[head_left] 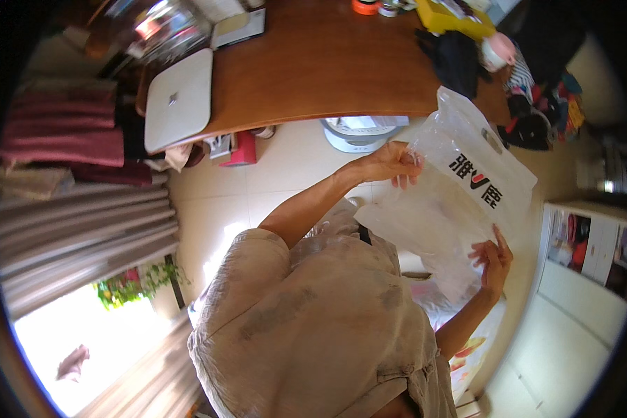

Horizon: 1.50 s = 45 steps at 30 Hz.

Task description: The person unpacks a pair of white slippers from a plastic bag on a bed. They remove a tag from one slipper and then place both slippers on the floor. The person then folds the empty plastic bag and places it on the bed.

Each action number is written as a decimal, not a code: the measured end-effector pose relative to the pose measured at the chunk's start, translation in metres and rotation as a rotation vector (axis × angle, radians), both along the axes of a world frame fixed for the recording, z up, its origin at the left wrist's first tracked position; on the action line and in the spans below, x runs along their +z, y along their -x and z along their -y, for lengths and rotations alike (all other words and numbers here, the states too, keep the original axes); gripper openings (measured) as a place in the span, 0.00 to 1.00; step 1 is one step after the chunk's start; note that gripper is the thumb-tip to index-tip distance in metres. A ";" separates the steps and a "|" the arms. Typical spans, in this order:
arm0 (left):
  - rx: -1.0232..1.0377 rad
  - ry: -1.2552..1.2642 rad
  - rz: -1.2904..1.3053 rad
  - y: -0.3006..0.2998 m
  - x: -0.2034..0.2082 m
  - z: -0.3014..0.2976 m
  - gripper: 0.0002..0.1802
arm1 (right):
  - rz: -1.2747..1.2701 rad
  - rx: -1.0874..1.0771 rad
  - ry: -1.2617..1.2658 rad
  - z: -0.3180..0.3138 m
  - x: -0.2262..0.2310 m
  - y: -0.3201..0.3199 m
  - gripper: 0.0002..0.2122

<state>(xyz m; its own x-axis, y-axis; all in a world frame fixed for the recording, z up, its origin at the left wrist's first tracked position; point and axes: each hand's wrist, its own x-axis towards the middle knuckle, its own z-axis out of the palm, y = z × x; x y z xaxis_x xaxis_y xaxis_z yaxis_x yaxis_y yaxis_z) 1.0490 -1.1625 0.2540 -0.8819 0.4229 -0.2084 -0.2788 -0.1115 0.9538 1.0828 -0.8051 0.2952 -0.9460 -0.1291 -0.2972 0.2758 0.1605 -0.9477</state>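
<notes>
A translucent white plastic bag [453,209] with a cut-out handle and dark and red printing is stretched out in front of me, to the right of my body. My left hand [395,166] pinches its left edge, fingers closed on the thin film. At the lower right edge, my right hand [493,263] grips the bag with bent fingers, while its index finger reaches up along the plastic. The handle end points up and away from me, near the table edge. Thin, crumpled film hangs between the two hands.
Ahead stands a brown wooden table [313,63] with a white flat device [180,101] at its left corner. A yellow box [453,17], dark cloth [453,59] and a pink-lidded container [498,52] lie at its right. A round scale-like object [359,136] sits beneath. A white cabinet [578,292] is at right.
</notes>
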 end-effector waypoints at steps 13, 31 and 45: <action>0.288 -0.584 0.094 -0.091 0.003 0.045 0.25 | -0.441 0.448 0.276 0.018 0.017 0.054 0.06; 0.393 -0.552 0.342 -0.143 0.026 -0.099 0.46 | 0.003 0.508 0.968 -0.054 -0.040 0.045 0.08; 0.737 0.006 0.620 -0.154 -0.078 -0.111 0.21 | 0.387 -0.066 0.324 -0.106 -0.164 0.007 0.27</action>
<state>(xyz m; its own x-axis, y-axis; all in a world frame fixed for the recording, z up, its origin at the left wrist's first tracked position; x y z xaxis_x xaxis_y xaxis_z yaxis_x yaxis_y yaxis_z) 1.2032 -1.0514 0.1757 -0.6582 -0.1960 -0.7269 -0.5950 -0.4561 0.6618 1.0759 -0.6990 0.1310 -0.7838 -0.2161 -0.5822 0.6162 -0.1542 -0.7723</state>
